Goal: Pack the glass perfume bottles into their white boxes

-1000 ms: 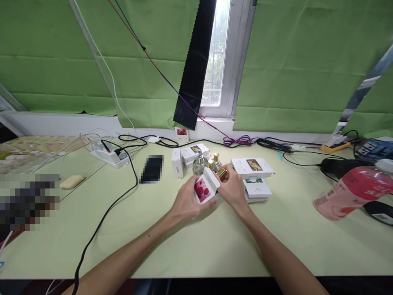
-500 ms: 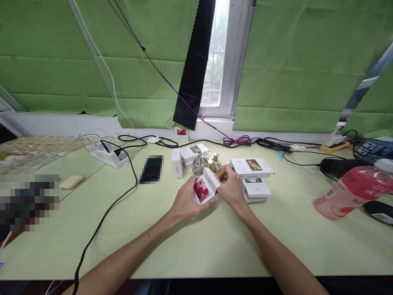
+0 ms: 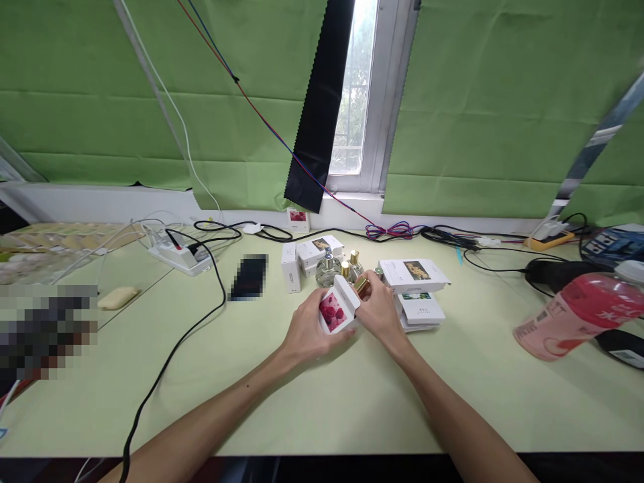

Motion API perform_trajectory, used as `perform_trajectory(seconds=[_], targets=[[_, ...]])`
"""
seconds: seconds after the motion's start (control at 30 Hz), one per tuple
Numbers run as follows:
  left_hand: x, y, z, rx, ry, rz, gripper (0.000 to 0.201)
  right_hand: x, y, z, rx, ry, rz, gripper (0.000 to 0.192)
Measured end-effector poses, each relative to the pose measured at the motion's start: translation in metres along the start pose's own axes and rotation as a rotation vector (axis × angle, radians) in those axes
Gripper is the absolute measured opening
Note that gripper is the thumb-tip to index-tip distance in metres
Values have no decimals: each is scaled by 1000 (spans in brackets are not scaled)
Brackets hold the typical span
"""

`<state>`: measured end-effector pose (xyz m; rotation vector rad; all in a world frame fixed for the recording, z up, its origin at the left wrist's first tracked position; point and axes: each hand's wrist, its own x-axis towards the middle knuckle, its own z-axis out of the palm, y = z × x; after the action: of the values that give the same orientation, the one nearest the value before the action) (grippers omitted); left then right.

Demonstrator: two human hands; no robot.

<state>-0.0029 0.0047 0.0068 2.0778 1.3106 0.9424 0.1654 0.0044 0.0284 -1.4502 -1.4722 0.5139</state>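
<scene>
my left hand (image 3: pixel 308 331) grips a small white cardboard box with a pink rose picture (image 3: pixel 336 310) above the pale green table (image 3: pixel 322 402), while my right hand (image 3: pixel 381 314) pinches a gold-capped bottle (image 3: pixel 361 287) at its open flap.

Green table (image 3: pixel 352 402): boxes (image 3: pixel 420 305), cables (image 3: pixel 171 352).

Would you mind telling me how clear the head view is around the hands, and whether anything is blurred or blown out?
Head view: left hand, right hand and rose-print box are sharp under even daylight; window is blown out; two patches are pixelated; edges bow from wide-angle distortion.
</scene>
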Motion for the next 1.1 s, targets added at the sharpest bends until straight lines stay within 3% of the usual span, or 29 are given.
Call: perform_trajectory(seconds=[1.1], targets=[[0, 1, 1, -31, 24, 30, 63, -3, -7, 0, -35, -68, 43, 24]])
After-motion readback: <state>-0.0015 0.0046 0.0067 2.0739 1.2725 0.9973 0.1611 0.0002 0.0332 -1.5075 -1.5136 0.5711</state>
